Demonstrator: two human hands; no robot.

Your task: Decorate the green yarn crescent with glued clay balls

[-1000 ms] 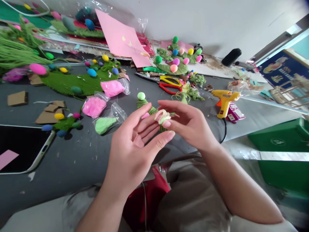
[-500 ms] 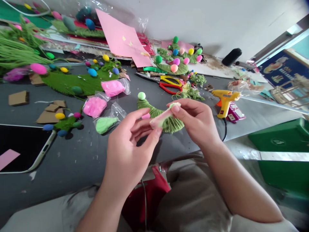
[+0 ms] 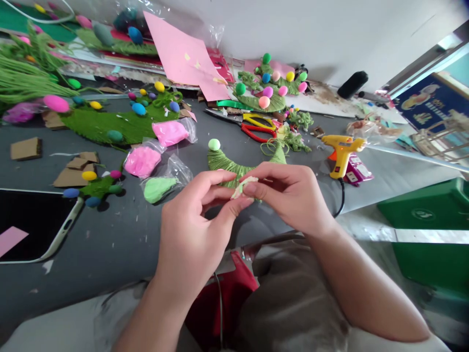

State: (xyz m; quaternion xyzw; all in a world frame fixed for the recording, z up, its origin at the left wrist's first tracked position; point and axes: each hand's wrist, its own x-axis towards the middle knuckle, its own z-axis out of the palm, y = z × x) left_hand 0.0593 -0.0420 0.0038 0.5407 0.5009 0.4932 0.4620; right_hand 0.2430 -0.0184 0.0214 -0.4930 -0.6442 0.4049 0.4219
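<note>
Between the fingertips of both hands is a small lump of soft modelling clay (image 3: 244, 186), pale green and whitish. My left hand (image 3: 194, 215) pinches its left end with thumb and fingers. My right hand (image 3: 296, 195) pinches the other end, its thumb lying over the clay. Just behind the hands lies a crescent wrapped in green yarn (image 3: 227, 164), partly hidden by the fingers. A light green ball (image 3: 214, 144) sits on the crescent's left tip. Left of it are a bag of green clay (image 3: 159, 189) and bags of pink clay (image 3: 142, 161).
A yellow glue gun (image 3: 342, 151) stands at the right, its cord running off the table edge. Red and yellow handled cutting tools (image 3: 258, 132) lie behind the crescent. A phone (image 3: 32, 220) is at left; decorated green crescents (image 3: 110, 128) and pink paper (image 3: 186, 54) lie farther back.
The hands have come closer together, and the stretched pinkish and green strip between them is now a short folded lump. My right hand has moved left and slightly down, uncovering the crescent's right tip.
</note>
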